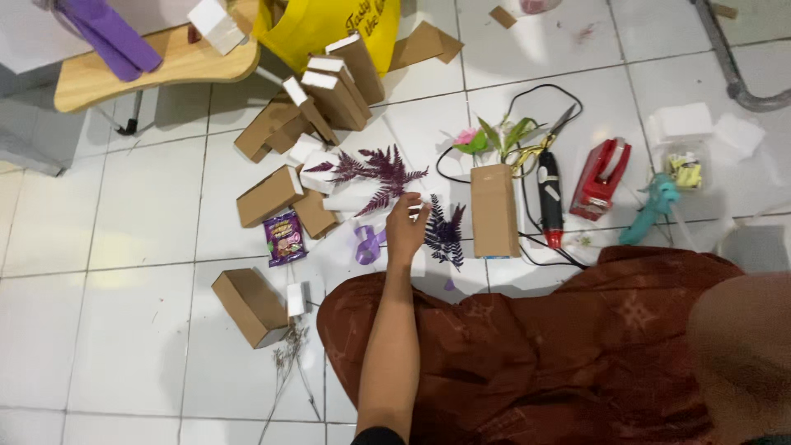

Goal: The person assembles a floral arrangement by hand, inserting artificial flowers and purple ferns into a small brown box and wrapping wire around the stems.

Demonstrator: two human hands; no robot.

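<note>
My left hand (406, 227) reaches forward over the white tiled floor, fingers slightly apart, with nothing clearly gripped. Its fingertips touch the stem end of a purple fern spray (375, 173) lying on white foam pieces. A second, darker purple fern spray (445, 235) lies just right of the hand. A curl of purple ribbon (368, 244) sits just left of the wrist. An upright brown cardboard box (494, 213) stands to the right, with green leaves and a pink flower (488, 137) behind it. My right hand is not visible; brown cloth covers my lap (560, 346).
Several brown boxes (268, 196) lie scattered to the left and behind. Gold-handled scissors (540, 147), a black corded tool (549, 198), a red tape dispenser (601, 177) and a teal glue gun (651, 208) lie at the right. A yellow bag (329, 25) and a wooden table (156, 64) stand behind.
</note>
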